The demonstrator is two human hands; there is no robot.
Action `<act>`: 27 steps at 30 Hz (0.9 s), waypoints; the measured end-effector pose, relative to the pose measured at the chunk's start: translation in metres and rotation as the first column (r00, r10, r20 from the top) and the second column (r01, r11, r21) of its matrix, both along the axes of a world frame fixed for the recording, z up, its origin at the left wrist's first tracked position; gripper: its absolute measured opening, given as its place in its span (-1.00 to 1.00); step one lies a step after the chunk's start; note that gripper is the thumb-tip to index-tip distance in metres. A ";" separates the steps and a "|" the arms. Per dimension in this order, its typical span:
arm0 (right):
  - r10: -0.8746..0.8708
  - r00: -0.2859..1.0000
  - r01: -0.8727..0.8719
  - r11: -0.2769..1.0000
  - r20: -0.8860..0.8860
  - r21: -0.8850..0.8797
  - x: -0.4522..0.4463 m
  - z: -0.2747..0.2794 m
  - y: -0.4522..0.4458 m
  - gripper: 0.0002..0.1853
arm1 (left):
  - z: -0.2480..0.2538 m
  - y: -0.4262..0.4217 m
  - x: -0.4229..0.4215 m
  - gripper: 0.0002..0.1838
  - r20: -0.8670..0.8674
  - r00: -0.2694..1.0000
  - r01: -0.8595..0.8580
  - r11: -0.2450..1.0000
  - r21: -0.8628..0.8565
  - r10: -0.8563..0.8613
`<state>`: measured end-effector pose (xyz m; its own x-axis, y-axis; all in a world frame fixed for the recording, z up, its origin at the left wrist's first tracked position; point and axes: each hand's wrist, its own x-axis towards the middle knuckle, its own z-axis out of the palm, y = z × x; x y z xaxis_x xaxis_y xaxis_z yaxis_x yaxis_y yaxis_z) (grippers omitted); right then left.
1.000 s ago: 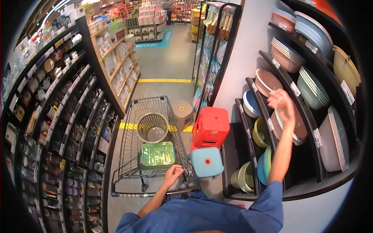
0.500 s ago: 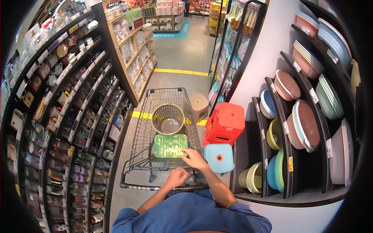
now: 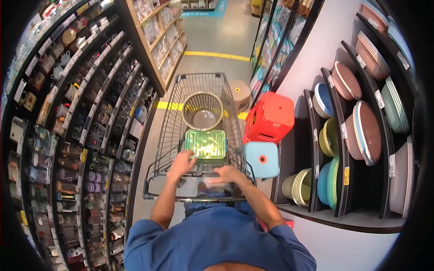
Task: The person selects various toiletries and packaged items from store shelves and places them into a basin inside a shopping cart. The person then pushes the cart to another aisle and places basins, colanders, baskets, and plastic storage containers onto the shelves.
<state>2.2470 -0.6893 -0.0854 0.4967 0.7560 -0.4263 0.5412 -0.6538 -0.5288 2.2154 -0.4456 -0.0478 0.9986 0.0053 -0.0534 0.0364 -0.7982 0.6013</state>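
A shopping cart [image 3: 165,131] of dark wire stands right in front of me. In its basket sit a round grey-beige perforated basket [image 3: 202,118] and, nearer to me, a rectangular box with a see-through green lid [image 3: 205,144]. My left hand [image 3: 181,163] is at the near left corner of the green-lidded box, fingers stretched out; whether they touch it I cannot tell. Over the near end of the cart, just behind the box, hovers my right hand [image 3: 226,175], its fingers extended leftward and nothing in them. The cart's handlebar [image 3: 194,199] lies closer to my body than both hands.
Red plastic stools [image 3: 271,117], a light-blue stool [image 3: 262,160] and a beige stool [image 3: 238,92] stand along the cart's right side. Shelves of plastic basins [image 3: 357,131] rise at the right; shelves of cups and glassware [image 3: 95,135] line the left. Yellow floor tape [image 3: 217,55] crosses the aisle.
My left hand has reached forward to the green-lidded box's near left corner. My right hand has drawn back from the box's right side. The view has tipped downward.
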 end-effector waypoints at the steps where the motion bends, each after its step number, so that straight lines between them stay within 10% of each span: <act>1: -0.005 1.000 0.005 1.000 -0.014 0.000 -0.002 -0.005 0.002 -0.16 | -0.002 0.003 0.008 -0.69 -0.014 0.999 0.038 0.999 0.021 -0.038; 12: -0.115 0.993 0.114 0.993 -0.042 -0.008 -0.007 -0.017 0.011 -0.34 | -0.137 0.030 0.090 -0.65 -0.318 0.943 0.130 0.987 0.094 -0.094; 16: -0.164 0.983 0.159 0.985 -0.079 -0.068 -0.008 0.000 0.015 -0.39 | -0.169 0.039 0.095 -0.76 -0.671 0.739 -0.437 0.801 -0.409 0.060; 20: -0.188 0.979 0.186 0.982 -0.076 -0.028 -0.011 -0.005 0.018 -0.48 | -0.199 0.053 0.103 -0.70 -0.734 0.629 -0.674 0.651 -0.350 0.256; 27: -0.298 0.954 0.299 0.954 -0.047 0.017 -0.018 -0.001 0.018 -0.52 | -0.280 0.082 0.105 -0.42 -0.607 0.646 -0.600 0.799 -0.029 0.463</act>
